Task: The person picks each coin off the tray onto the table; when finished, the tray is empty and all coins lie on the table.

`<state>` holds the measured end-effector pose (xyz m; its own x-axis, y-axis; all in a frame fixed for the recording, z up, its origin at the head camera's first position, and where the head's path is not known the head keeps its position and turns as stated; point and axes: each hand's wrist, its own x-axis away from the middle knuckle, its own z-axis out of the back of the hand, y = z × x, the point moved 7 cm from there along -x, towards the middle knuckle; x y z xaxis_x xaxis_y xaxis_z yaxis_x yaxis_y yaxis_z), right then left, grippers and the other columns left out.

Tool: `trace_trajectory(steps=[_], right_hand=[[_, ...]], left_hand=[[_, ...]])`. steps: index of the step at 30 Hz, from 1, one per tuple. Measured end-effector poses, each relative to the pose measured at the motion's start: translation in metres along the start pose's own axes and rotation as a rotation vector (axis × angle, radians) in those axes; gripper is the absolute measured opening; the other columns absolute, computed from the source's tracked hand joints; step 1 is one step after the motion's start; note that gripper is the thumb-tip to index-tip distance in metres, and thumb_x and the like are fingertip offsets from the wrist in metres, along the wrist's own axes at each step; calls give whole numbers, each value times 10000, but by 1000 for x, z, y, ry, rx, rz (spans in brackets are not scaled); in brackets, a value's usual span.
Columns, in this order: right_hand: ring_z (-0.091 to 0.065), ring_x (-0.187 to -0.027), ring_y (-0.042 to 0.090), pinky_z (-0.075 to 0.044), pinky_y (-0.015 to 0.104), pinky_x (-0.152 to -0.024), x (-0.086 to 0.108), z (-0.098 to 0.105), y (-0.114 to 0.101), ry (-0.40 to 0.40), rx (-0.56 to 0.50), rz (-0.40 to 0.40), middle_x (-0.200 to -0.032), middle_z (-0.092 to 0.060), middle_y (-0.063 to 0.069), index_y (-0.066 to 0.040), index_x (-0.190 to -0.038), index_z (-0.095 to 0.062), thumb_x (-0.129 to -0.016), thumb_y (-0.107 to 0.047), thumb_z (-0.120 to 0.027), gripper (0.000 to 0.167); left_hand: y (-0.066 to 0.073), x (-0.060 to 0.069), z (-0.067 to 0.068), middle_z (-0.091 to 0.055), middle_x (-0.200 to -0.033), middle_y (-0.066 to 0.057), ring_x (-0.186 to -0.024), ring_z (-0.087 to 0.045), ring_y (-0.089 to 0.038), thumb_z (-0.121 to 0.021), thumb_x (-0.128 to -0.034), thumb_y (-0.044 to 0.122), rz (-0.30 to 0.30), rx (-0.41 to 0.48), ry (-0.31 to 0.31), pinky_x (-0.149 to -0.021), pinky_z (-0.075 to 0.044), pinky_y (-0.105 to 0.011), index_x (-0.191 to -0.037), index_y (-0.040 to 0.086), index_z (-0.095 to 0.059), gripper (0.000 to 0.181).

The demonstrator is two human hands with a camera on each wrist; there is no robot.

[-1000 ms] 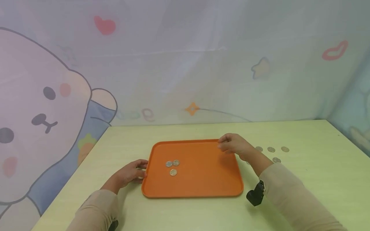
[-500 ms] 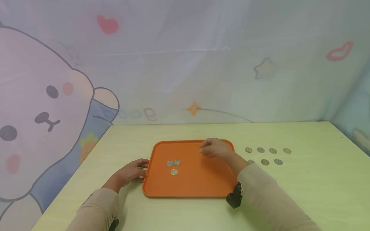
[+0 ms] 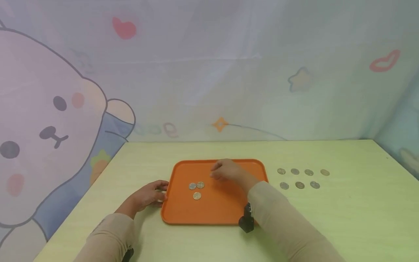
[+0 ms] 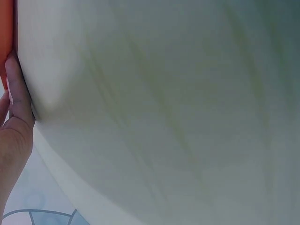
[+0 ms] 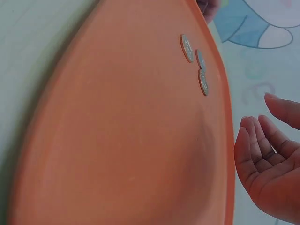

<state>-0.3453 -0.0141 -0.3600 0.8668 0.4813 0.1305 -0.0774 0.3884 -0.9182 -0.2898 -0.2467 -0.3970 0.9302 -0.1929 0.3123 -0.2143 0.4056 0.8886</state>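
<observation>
The orange tray point(image 3: 229, 203) lies on the table with three coins on its left half, two touching point(image 3: 192, 186) and one nearer the front point(image 3: 196, 195). At the tray's left rim my left hand point(image 3: 144, 196) rests with its fingers against the edge; the left wrist view shows this hand point(image 4: 18, 126) beside the orange rim. Above the back middle of the tray is my right hand point(image 3: 227, 171), right of the coins. In the right wrist view this hand point(image 5: 269, 164) has loosely bent fingers, its thumb apart from them, and nothing visible in its grasp.
Several coins lie on the table right of the tray in two rows, a back row point(image 3: 295, 171) and a front row point(image 3: 299, 185). A printed cloth point(image 3: 196, 72) hangs behind the table point(image 3: 327, 218).
My right hand has moved left from the tray's back right corner to above its middle, uncovering coins on the table. My left hand stays at the rim, and the three tray coins lie as before.
</observation>
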Motion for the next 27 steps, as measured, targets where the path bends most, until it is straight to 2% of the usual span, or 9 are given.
trace_trajectory(steps=[15, 20, 24, 27], right_hand=[[-562, -766, 205, -471, 281, -660, -28, -29, -1, -118, 96, -12, -926, -570, 84, 57, -1048, -550, -782, -21, -576, 279], [-530, -693, 159, -462, 265, -620, -34, -37, -1, -92, 153, -17, -887, -568, 64, 34, -1004, -578, -760, -13, -601, 249], [-463, -602, 145, -413, 240, -533, -36, -40, -3, -66, 262, -19, -782, -547, 29, 0, -932, -612, -727, -18, -634, 207], [-471, -620, 168, -410, 264, -531, -46, -44, 4, -62, 335, -40, -758, -545, 36, -28, -869, -625, -693, -23, -669, 181]], left_hand=[[0, -2, 1, -386, -1172, -202, -849, -506, -202, -511, -737, -58, 10, -6, 0, -714, -476, -360, -1241, -76, -316, 541], [1, -2, 0, -382, -1178, -203, -854, -506, -203, -507, -739, -61, 15, -7, -4, -721, -475, -360, -1242, -76, -312, 540], [0, -1, -1, -379, -1181, -204, -855, -507, -203, -502, -739, -62, 16, -9, -10, -723, -474, -360, -1245, -77, -306, 542], [0, -1, -1, -377, -1177, -202, -851, -505, -199, -501, -740, -60, 18, -7, -12, -722, -475, -358, -1244, -78, -304, 542]])
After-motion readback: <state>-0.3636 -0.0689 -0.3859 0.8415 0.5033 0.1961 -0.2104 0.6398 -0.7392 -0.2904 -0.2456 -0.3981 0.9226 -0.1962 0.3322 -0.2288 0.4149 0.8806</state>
